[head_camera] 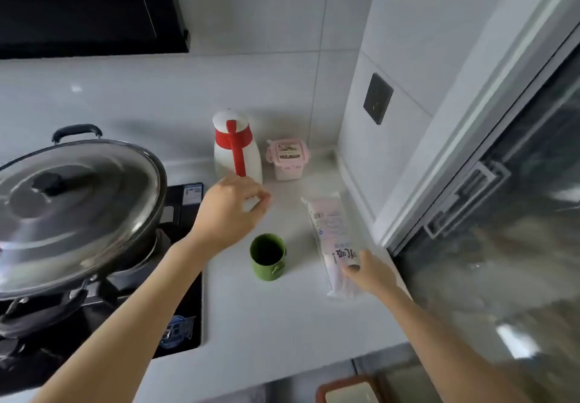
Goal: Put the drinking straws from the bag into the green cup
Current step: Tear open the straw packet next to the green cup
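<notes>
Right hand (368,272) is curling thumb and fingers onto the near end of the straw bag (329,223), lying flat just right of the green cup (267,256), while the left hand (229,211) is hovering just behind the cup, fingers loosely bent, holding nothing.

White counter (266,314): green cup (268,256) stands between the left hand (230,211), raised and empty, and the bag (334,239), whose near end the right hand (368,272) holds.

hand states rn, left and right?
Left hand: open, loosely curled, holding nothing.
Right hand: gripping the straw bag at its near end.
</notes>
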The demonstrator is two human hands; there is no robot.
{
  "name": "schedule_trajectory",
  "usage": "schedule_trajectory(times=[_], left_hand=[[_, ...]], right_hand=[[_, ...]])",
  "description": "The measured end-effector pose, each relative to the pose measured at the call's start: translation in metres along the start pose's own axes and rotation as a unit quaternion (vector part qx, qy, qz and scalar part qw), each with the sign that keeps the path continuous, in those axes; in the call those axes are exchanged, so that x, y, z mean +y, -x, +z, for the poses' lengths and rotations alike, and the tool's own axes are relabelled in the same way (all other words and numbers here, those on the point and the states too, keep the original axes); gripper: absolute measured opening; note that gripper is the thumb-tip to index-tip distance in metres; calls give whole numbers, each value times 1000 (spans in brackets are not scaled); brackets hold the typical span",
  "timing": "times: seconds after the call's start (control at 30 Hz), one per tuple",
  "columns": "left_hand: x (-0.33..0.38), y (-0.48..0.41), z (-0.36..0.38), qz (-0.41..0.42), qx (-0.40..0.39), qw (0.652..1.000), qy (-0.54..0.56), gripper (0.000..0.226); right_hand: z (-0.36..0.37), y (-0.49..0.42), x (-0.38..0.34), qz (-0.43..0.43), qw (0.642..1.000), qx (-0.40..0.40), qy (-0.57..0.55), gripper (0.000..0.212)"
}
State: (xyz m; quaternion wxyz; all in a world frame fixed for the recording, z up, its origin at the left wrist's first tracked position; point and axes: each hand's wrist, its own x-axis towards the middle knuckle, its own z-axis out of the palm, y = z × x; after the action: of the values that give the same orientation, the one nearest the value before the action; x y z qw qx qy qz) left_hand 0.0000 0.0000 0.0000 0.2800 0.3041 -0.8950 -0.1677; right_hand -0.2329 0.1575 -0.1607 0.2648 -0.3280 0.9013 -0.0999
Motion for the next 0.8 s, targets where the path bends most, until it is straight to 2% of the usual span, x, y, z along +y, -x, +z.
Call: schedule_trajectory(times=[0.07, 0.13, 0.2, 0.27, 0.37, 0.43, 0.63, 0.7, 0.8], left_hand=[[-13, -4, 6, -3, -23, 1000, 16, 13], [-26, -3, 12, -3, -55, 998, 24, 10], [-39, -1, 19, -11, -60, 997, 44, 10], [-48, 1, 23, -26, -55, 996, 60, 9], [-55, 4, 29, -38, -78, 994, 72, 9], [-57, 5, 32, -39, -91, 992, 76, 8], [-44, -8, 32, -39, -101, 991, 84, 9], [-34, -18, 29, -38, -95, 990, 93, 10], [-11, -34, 23, -26, -93, 989, 116, 13]], right_hand=[[11, -8, 3, 80, 996, -8, -45, 70], [22, -10, 9, 125, 989, -19, -79, 79], [37, -17, 15, 150, 984, -15, -91, 85], [43, -17, 14, 164, 980, -9, -109, 81], [37, -10, 1, 137, 978, -7, -158, 40], [25, -8, -10, 107, 978, 6, -180, 23], [-59, -10, -65, 11, 973, 130, -188, 32], [-96, -7, -87, -28, 968, 149, -199, 24], [-139, 5, -112, -78, 968, 135, -195, 10]])
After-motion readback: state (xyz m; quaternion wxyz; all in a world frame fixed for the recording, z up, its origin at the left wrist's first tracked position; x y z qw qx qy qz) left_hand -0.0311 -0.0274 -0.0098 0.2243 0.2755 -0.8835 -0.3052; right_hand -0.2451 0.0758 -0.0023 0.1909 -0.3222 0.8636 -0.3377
